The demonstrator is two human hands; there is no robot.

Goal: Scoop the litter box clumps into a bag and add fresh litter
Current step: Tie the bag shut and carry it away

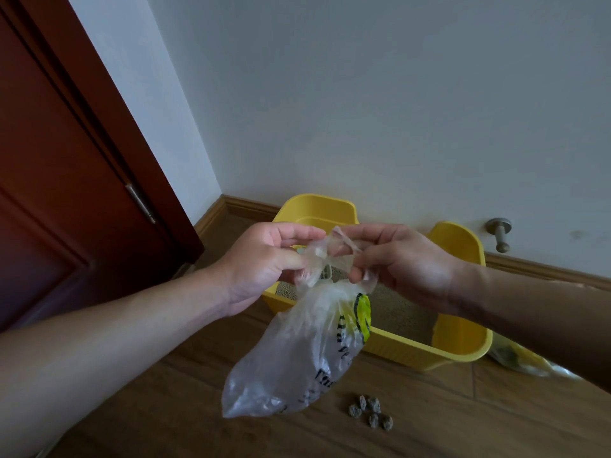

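Observation:
A clear plastic bag (297,352) with black lettering and a yellow-green print hangs in mid-air in front of me. My left hand (264,262) pinches one of its twisted handles at the top. My right hand (400,262) pinches the other handle, close beside the left. Behind the bag stands a yellow litter box (459,338) on the floor, with tan litter (396,309) inside. Several grey clumps (372,412) lie on the wooden floor in front of the box. A pale scoop handle shows dimly inside the box, behind the bag's neck.
A dark red door (66,160) stands at the left. The white wall and wooden baseboard (244,206) run behind the box. A metal door stop (500,233) juts from the wall at right. A second crumpled yellowish bag (519,358) lies right of the box.

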